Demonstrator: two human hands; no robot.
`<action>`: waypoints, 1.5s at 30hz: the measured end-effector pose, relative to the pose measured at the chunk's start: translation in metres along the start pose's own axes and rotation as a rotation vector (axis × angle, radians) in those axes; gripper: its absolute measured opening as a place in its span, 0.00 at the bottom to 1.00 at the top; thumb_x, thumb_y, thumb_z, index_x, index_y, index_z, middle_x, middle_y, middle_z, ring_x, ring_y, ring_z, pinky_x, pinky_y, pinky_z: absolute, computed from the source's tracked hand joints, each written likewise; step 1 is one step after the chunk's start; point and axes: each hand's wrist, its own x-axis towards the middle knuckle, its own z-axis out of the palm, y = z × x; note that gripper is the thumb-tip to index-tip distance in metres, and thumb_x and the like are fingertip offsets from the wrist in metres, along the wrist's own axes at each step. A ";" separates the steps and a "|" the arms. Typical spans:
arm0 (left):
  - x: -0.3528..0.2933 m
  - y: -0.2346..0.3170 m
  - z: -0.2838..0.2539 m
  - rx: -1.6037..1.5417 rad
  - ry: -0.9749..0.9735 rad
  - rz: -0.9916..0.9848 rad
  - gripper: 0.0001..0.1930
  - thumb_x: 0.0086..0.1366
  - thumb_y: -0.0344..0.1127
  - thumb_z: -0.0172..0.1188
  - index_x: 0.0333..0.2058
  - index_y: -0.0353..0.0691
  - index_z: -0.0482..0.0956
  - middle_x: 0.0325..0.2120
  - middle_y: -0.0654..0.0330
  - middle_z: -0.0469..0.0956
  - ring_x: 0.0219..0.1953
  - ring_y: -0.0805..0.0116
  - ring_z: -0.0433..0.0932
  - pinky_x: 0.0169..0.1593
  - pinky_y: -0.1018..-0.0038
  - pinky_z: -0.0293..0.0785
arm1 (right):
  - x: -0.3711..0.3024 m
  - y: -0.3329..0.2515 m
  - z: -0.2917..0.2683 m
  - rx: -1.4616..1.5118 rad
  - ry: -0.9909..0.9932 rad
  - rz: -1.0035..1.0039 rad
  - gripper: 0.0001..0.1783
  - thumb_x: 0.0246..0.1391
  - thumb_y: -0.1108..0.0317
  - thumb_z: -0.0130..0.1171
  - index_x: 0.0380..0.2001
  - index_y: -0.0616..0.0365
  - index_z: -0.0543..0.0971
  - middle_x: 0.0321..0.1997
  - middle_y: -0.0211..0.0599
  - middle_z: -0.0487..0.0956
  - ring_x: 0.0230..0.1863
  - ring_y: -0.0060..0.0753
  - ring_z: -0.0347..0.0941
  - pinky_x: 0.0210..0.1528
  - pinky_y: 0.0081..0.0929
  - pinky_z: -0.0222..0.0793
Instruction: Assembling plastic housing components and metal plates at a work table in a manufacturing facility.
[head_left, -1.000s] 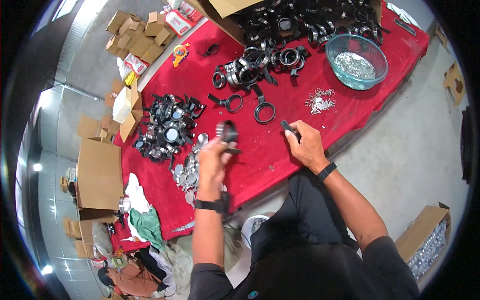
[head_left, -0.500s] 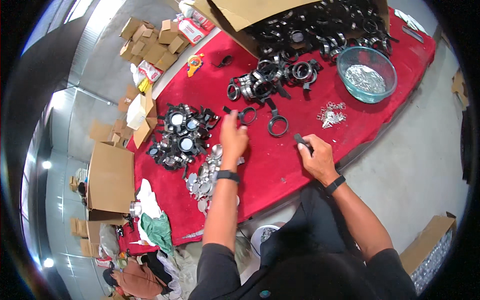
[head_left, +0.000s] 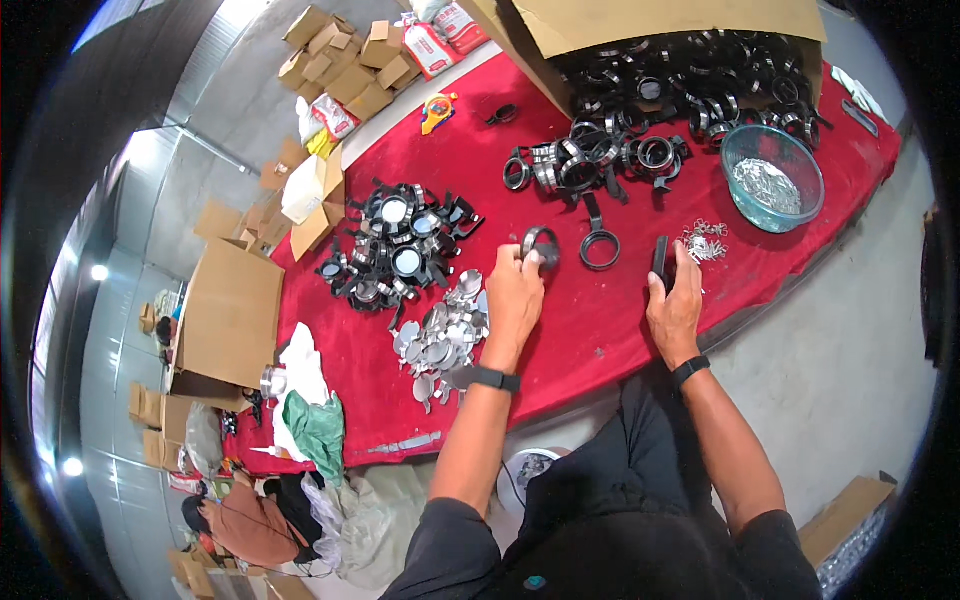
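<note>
My left hand (head_left: pixel 515 300) is closed on a black ring with a short strap (head_left: pixel 541 239), lifted just over the red-covered table. In my right hand (head_left: pixel 677 308), fingers and thumb grip a slim black bar-shaped piece (head_left: pixel 660 260); its kind is unclear. Between the hands, farther back, lies another black ring with a strap (head_left: pixel 594 208). Flat silver discs (head_left: pixel 438 345) are heaped left of my left wrist. Beyond them is a pile of black rings, some fitted with discs (head_left: pixel 398 240). Small silver clips (head_left: pixel 707 243) lie beside my right fingertips.
More black rings (head_left: pixel 578 172) spill from a large cardboard box (head_left: pixel 680 25) at the back. A clear bowl (head_left: pixel 738 208) of small metal pieces stands at the right. A yellow-orange tape dispenser-like thing (head_left: pixel 438 113) sits far left. Another person (head_left: pixel 255 522) is at lower left.
My left hand has taken up the ring with its strap and brought it toward me. My right hand has turned the black piece upright and moved nearer the clips. The view has shifted.
</note>
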 end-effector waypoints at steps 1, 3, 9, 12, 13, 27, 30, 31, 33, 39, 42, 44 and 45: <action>-0.013 -0.002 -0.002 -0.167 -0.064 0.013 0.20 0.84 0.43 0.53 0.55 0.27 0.74 0.44 0.47 0.88 0.42 0.62 0.90 0.41 0.68 0.91 | 0.000 0.003 0.000 0.023 -0.003 -0.044 0.35 0.61 0.75 0.67 0.71 0.65 0.71 0.75 0.62 0.71 0.76 0.67 0.66 0.79 0.53 0.59; -0.041 -0.008 -0.006 -0.371 -0.136 -0.115 0.21 0.84 0.44 0.52 0.56 0.26 0.74 0.45 0.44 0.87 0.43 0.59 0.90 0.42 0.66 0.92 | 0.002 0.007 -0.003 0.012 -0.004 -0.085 0.35 0.61 0.74 0.68 0.70 0.65 0.72 0.76 0.61 0.71 0.76 0.66 0.66 0.80 0.52 0.60; -0.097 -0.036 -0.004 -0.818 -0.326 -0.463 0.26 0.85 0.50 0.51 0.60 0.27 0.72 0.45 0.45 0.85 0.40 0.55 0.90 0.43 0.65 0.91 | -0.020 -0.043 -0.027 0.243 -0.297 -0.231 0.27 0.58 0.67 0.73 0.60 0.64 0.83 0.53 0.53 0.86 0.53 0.56 0.83 0.60 0.48 0.78; -0.105 -0.049 -0.010 -0.867 -0.401 -0.503 0.25 0.86 0.49 0.51 0.60 0.27 0.74 0.45 0.46 0.86 0.40 0.56 0.90 0.43 0.65 0.91 | -0.033 -0.085 -0.051 0.150 -0.681 -0.247 0.29 0.54 0.65 0.77 0.58 0.65 0.84 0.46 0.55 0.87 0.43 0.56 0.82 0.49 0.47 0.79; -0.110 -0.053 -0.014 -0.876 -0.391 -0.489 0.25 0.86 0.48 0.51 0.59 0.27 0.75 0.45 0.47 0.86 0.39 0.57 0.90 0.42 0.66 0.91 | -0.037 -0.083 -0.049 0.148 -0.687 -0.253 0.29 0.54 0.65 0.77 0.58 0.65 0.84 0.46 0.55 0.87 0.43 0.56 0.82 0.49 0.47 0.79; -0.065 -0.085 -0.084 0.636 0.008 0.165 0.20 0.64 0.35 0.74 0.54 0.38 0.86 0.46 0.44 0.82 0.51 0.44 0.83 0.54 0.51 0.80 | -0.045 -0.052 0.004 0.119 -0.420 0.044 0.24 0.59 0.60 0.75 0.55 0.62 0.86 0.42 0.54 0.87 0.44 0.58 0.85 0.49 0.47 0.80; -0.057 -0.093 -0.080 0.662 -0.046 0.244 0.19 0.63 0.35 0.73 0.52 0.38 0.87 0.44 0.44 0.82 0.50 0.43 0.83 0.53 0.51 0.81 | -0.048 -0.052 0.002 0.062 -0.381 -0.063 0.24 0.58 0.61 0.75 0.54 0.61 0.86 0.42 0.54 0.87 0.44 0.58 0.84 0.49 0.47 0.80; -0.058 -0.097 -0.080 0.666 -0.049 0.245 0.19 0.63 0.35 0.73 0.52 0.38 0.87 0.44 0.44 0.82 0.50 0.43 0.83 0.53 0.51 0.81 | -0.050 -0.055 0.001 0.058 -0.396 -0.083 0.24 0.57 0.62 0.76 0.53 0.61 0.86 0.42 0.54 0.87 0.43 0.57 0.84 0.48 0.47 0.80; -0.058 -0.095 -0.075 0.718 -0.080 0.204 0.17 0.63 0.34 0.73 0.50 0.39 0.89 0.41 0.43 0.83 0.47 0.40 0.84 0.51 0.50 0.81 | -0.052 -0.049 0.000 0.040 -0.379 -0.138 0.24 0.54 0.65 0.77 0.52 0.62 0.85 0.43 0.52 0.87 0.43 0.56 0.83 0.48 0.47 0.80; -0.079 -0.073 -0.079 0.574 -0.050 0.116 0.11 0.61 0.33 0.74 0.42 0.38 0.91 0.39 0.44 0.86 0.44 0.41 0.86 0.50 0.52 0.82 | -0.050 -0.047 -0.003 0.061 -0.397 -0.156 0.25 0.53 0.65 0.78 0.53 0.62 0.85 0.44 0.51 0.87 0.44 0.57 0.83 0.50 0.47 0.80; -0.084 -0.077 -0.079 0.465 0.060 0.157 0.10 0.62 0.34 0.72 0.40 0.36 0.91 0.38 0.43 0.87 0.42 0.42 0.86 0.49 0.52 0.82 | -0.051 -0.048 -0.005 0.076 -0.386 -0.139 0.27 0.53 0.64 0.78 0.55 0.62 0.84 0.45 0.53 0.87 0.45 0.57 0.83 0.51 0.46 0.80; -0.083 -0.083 -0.081 0.416 0.121 0.147 0.11 0.63 0.34 0.72 0.42 0.37 0.92 0.38 0.43 0.87 0.41 0.43 0.87 0.48 0.53 0.82 | -0.051 -0.051 -0.008 0.103 -0.391 -0.091 0.27 0.54 0.65 0.77 0.56 0.62 0.84 0.47 0.52 0.87 0.45 0.55 0.84 0.52 0.45 0.80; -0.082 -0.086 -0.083 0.365 0.180 0.133 0.12 0.64 0.35 0.72 0.44 0.37 0.92 0.39 0.42 0.88 0.41 0.43 0.88 0.47 0.54 0.83 | -0.051 -0.052 -0.009 0.128 -0.400 -0.042 0.28 0.54 0.65 0.77 0.57 0.62 0.84 0.48 0.52 0.87 0.45 0.53 0.84 0.53 0.44 0.80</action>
